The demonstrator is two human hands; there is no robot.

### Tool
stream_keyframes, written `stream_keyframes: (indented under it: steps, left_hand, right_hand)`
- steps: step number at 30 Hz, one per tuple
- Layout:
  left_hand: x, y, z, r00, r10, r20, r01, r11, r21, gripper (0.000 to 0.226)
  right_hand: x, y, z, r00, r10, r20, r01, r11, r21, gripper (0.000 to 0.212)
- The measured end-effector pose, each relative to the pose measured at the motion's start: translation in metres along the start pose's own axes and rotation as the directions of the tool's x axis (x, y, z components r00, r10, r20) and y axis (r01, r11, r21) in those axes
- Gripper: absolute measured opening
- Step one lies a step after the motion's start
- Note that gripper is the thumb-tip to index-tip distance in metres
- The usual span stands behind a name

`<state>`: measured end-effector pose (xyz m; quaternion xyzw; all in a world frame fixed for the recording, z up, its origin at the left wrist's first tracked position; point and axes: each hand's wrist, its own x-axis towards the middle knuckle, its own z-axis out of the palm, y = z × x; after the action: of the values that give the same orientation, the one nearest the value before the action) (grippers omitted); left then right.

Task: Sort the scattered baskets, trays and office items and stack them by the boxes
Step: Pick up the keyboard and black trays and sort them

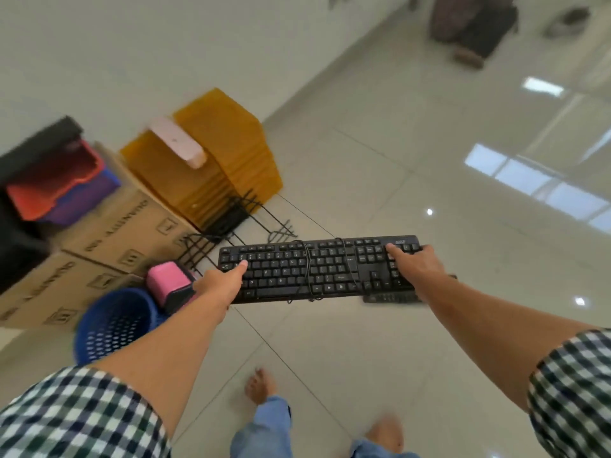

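Note:
I hold a black keyboard (pixel 314 269) level above the tiled floor, its cord wrapped around its middle. My left hand (pixel 221 280) grips its left end, thumb on the keys. My right hand (pixel 413 266) grips its right end; a second dark keyboard (pixel 390 298) peeks out underneath there. To the left stand cardboard boxes (pixel 109 239) against the wall. By them are a blue perforated basket (pixel 112 325), a pink and black item (pixel 172 284), black wire racks (pixel 228 223) and stacked amber trays (pixel 211 160) with a pale pink object (pixel 178 143) on top.
Red and purple bins (pixel 62 186) sit on top of the boxes beside a black object (pixel 20 226). A white wall runs behind them. My bare feet (pixel 261 385) stand on glossy floor tiles. A dark blurred shape (pixel 472 24) stands far back on the right.

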<state>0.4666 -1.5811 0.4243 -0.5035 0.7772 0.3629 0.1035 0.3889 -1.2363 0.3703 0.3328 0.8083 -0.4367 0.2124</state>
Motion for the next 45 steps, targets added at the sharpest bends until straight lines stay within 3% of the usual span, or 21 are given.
stream_keyframes:
  steps: [3, 8, 13, 19, 25, 28, 33, 40, 45]
  left_hand:
    - [0.033, -0.005, -0.055, 0.998, -0.026, -0.049, 0.019, 0.989, -0.144, 0.066]
    - [0.105, -0.022, -0.157, 0.995, -0.045, -0.085, 0.024, 0.973, -0.230, 0.061]
    - [0.187, -0.041, -0.262, 0.993, -0.018, -0.119, -0.020, 0.949, -0.315, 0.039]
    - [0.276, -0.054, -0.369, 0.964, -0.152, -0.217, 0.090, 0.959, -0.270, 0.085]
    - [0.357, -0.066, -0.452, 0.934, -0.242, -0.264, 0.150, 0.934, -0.325, 0.083]
    - [0.404, -0.078, -0.489, 0.913, -0.297, -0.279, 0.179, 0.907, -0.380, 0.083]
    - [0.488, -0.086, -0.519, 0.893, -0.342, -0.294, 0.211, 0.893, -0.397, 0.093]
    - [0.585, -0.096, -0.520, 0.899, -0.378, -0.221, 0.254, 0.861, -0.440, 0.098]
    - [0.623, -0.097, -0.512, 0.897, -0.409, -0.168, 0.310, 0.853, -0.421, 0.097]
  right_hand:
    - [-0.017, -0.068, 0.041, 0.993, -0.110, 0.035, 0.111, 0.993, -0.032, 0.076]
    - [-0.058, -0.175, 0.136, 0.965, -0.254, 0.072, 0.259, 0.963, -0.080, 0.073]
    - [-0.102, -0.273, 0.244, 0.941, -0.317, 0.115, 0.330, 0.938, -0.110, 0.078]
    - [-0.149, -0.378, 0.358, 0.872, -0.450, 0.190, 0.477, 0.870, -0.126, 0.062]
    - [-0.170, -0.483, 0.476, 0.783, -0.515, 0.348, 0.580, 0.807, -0.109, 0.079]
    - [-0.174, -0.537, 0.545, 0.732, -0.525, 0.434, 0.627, 0.768, -0.130, 0.073]
    - [-0.159, -0.601, 0.639, 0.665, -0.510, 0.546, 0.695, 0.691, -0.200, 0.081]
    - [-0.129, -0.644, 0.741, 0.653, -0.506, 0.564, 0.721, 0.643, -0.257, 0.079]
    - [-0.108, -0.637, 0.776, 0.692, -0.462, 0.555, 0.694, 0.638, -0.333, 0.085]
